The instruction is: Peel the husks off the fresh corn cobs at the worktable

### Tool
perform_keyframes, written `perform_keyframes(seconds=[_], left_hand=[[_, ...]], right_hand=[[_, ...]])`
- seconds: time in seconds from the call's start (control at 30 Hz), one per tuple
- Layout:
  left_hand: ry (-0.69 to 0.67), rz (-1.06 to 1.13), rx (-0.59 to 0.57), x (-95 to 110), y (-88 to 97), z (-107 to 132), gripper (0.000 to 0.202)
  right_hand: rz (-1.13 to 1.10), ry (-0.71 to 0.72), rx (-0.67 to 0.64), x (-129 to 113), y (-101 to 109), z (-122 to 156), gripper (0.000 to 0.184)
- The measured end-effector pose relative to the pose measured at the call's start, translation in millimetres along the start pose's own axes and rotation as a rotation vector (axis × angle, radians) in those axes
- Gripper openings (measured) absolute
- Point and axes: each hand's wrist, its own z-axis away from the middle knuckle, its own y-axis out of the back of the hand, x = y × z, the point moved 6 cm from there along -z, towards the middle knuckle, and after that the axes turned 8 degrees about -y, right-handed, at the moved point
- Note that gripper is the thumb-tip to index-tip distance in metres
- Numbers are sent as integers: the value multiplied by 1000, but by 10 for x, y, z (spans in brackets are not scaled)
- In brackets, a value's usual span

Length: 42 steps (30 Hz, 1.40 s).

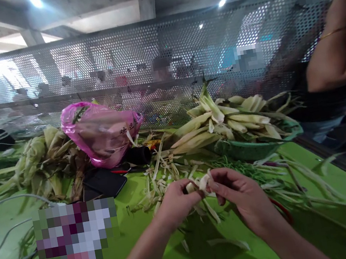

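Both of my hands meet over the green table (24, 218), low and centre in the head view. My left hand (178, 201) is closed, pinching a small pale husked shoot (203, 184) from the left. My right hand (238, 194) is closed on the same shoot from the right, fingers curled round its peeling husk. Pale husk strips (164, 175) lie scattered on the table just beyond my hands, and a few hang below the shoot.
A green basket (253, 149) heaped with husked shoots stands behind right. A pink plastic bag (101, 131), a black phone (103, 182) and a pile of leafy stalks (43, 163) lie behind left. A perforated metal screen (147, 58) runs across the back. Another person's arm (335, 60) is at right.
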Motion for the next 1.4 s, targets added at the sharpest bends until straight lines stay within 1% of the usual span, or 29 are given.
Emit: perform_keyframes(seconds=[0.1,0.17,0.27,0.33,0.4,0.5,0.57,0.7,1.0,1.13,1.23,1.4], left_hand=[[0,24,-10,-14,5,5,16],[73,117,6,-50,9,14,14],[191,240,44,-89,10,35,17],[204,240,45,-80,9,40,18],[159,159,20,-55,9,32,18],[48,-40,-33,-31,14,11,19],[-13,-151,-55,-33,20,0,19],[-73,-284,-67,-34,32,-6,15],[-136,-436,-61,61,36,19,10],[-163,-495,-68,71,36,24,9],[-183,-596,-62,104,38,29,10],[-178,-701,-83,156,21,47,8]], right_hand=[[157,37,-24,-36,-9,18,21],[143,53,-26,-59,-9,32,19],[71,64,-46,-78,-20,43,15],[129,88,-64,-89,-42,42,14],[272,153,-84,-113,-75,42,14],[467,271,-93,-139,-117,45,13],[521,286,-64,-124,-106,34,12],[573,240,-34,-78,-79,15,12],[580,122,-72,-20,-77,14,16],[648,187,-84,-45,-93,20,13],[701,262,-96,-58,-120,30,11],[763,330,-44,-94,-153,53,9]])
